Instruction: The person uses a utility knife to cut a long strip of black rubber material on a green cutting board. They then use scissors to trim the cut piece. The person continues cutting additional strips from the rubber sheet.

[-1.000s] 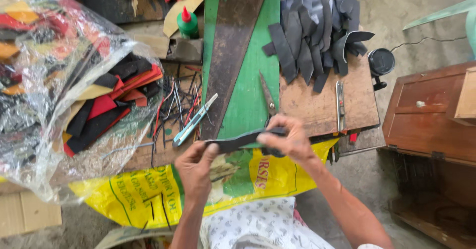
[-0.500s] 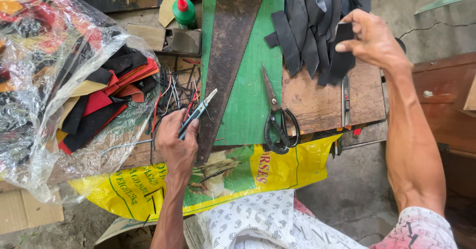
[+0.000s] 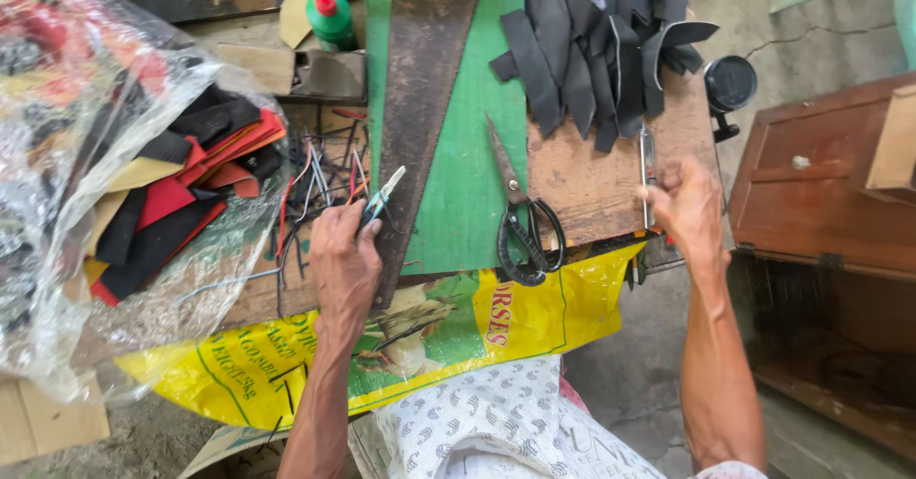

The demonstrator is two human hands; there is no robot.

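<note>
Two hands flank the black-handled steel scissors point(image 3: 520, 226) on the wooden tabletop point(image 3: 592, 178): left hand point(image 3: 345, 264) grips a teal-handled tool point(image 3: 382, 197); right hand point(image 3: 687, 207) is loosely curled, empty.

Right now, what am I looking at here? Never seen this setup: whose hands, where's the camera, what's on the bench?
There is one view, from a camera worn on the person's head, looking down at a wooden workbench. Both bare hands are the person's own. The left hand grips a small teal-handled tool beside a rusty metal strip on a green board. The right hand is closed at the bench's edge; what it holds is unclear. Black-handled scissors lie between them, with dark cut strips beyond.
</note>
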